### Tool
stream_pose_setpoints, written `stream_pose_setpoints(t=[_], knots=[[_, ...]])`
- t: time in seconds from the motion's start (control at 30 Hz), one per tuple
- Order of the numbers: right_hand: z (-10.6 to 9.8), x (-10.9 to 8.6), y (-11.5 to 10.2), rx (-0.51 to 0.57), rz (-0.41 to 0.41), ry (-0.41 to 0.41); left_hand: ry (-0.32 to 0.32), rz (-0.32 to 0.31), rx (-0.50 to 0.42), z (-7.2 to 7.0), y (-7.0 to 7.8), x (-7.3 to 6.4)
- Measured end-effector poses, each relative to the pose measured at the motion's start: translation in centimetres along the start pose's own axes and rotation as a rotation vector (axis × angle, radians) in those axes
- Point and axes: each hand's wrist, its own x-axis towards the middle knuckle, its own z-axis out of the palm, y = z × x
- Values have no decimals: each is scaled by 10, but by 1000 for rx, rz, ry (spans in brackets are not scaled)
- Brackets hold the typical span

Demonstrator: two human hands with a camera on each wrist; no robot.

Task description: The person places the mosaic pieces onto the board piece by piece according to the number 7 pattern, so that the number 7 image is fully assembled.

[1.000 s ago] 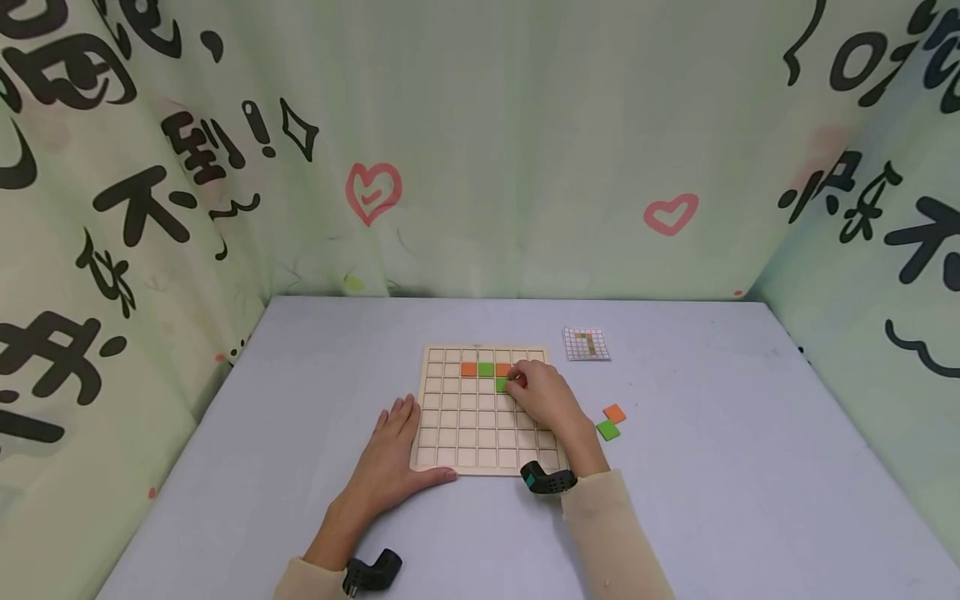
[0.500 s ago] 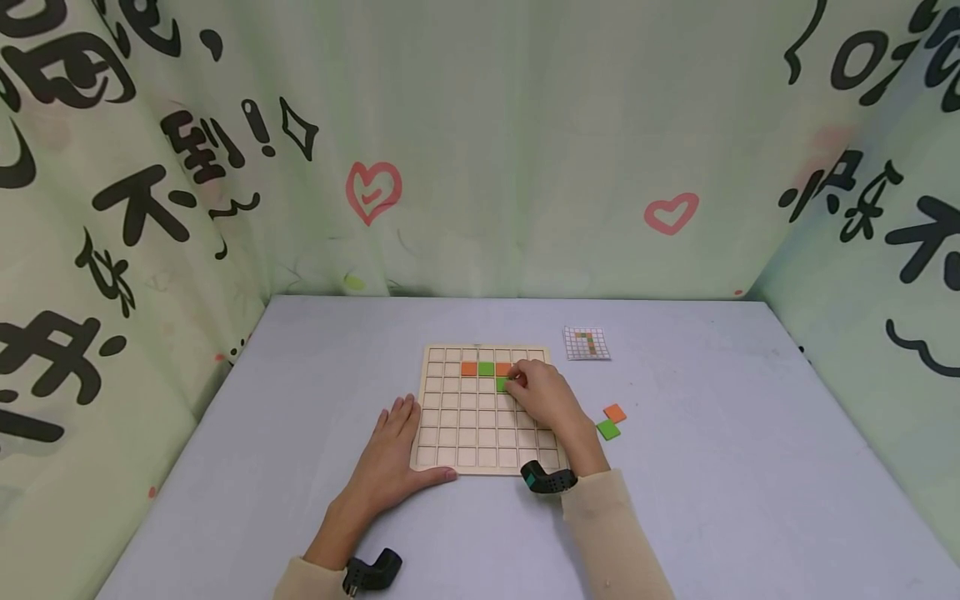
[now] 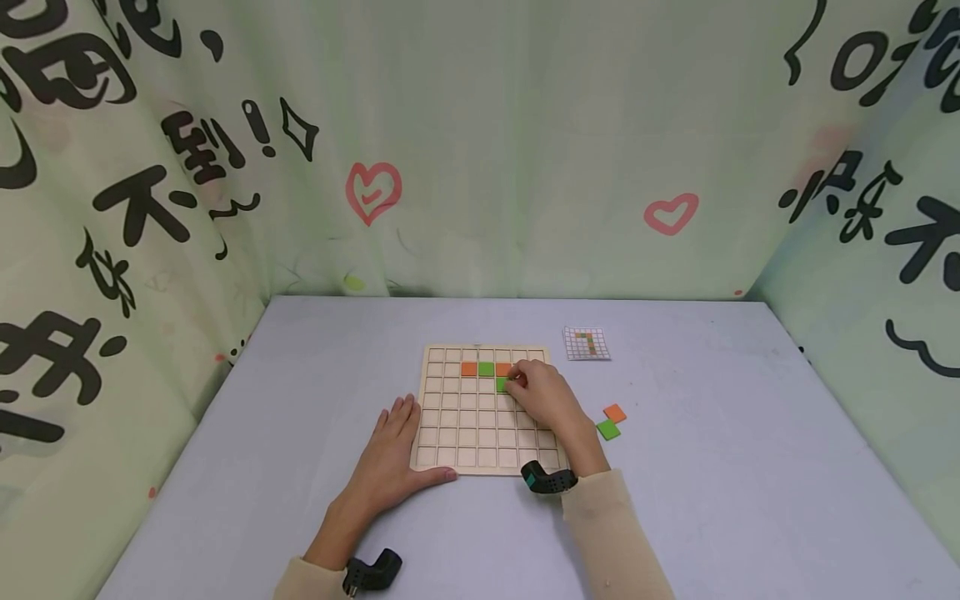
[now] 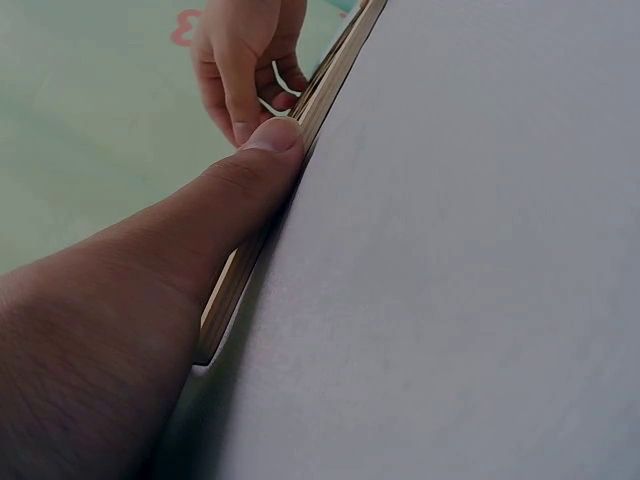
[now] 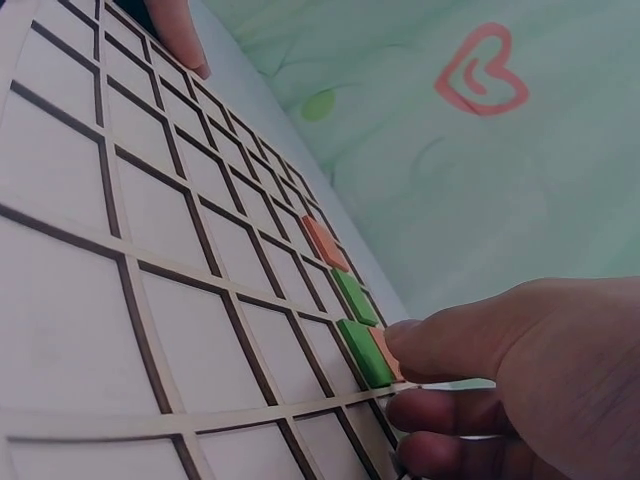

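A wooden grid board [image 3: 467, 437] lies on the table. My left hand [image 3: 386, 458] rests at its lower left corner, fingers extended along the left side and thumb on the near edge. My right hand [image 3: 546, 393] is over the upper right part, thumb and curled fingers pinching at the right edge of a green tile [image 5: 362, 352] seated in a cell. Above that tile, an orange tile [image 3: 503, 369] is partly covered by the fingers. To its left in the same row sit another green tile [image 3: 486, 369] and an orange tile [image 3: 468, 369].
Right of the board, a loose orange tile [image 3: 615, 413] and a loose green tile [image 3: 608, 429] lie close together by my right wrist. A small card [image 3: 587, 343] printed with a coloured grid pattern lies beyond them. Printed curtains [image 3: 525, 167] surround the table.
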Motion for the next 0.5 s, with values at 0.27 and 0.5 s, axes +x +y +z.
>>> stream_pose_setpoints(t=[0.27,0.5], knots=[[-3,-1,0,29,11,14,-3,1,7,0,0,0],[-10,-2,4,53,47,34,-8,-4,2,0,-1,1]])
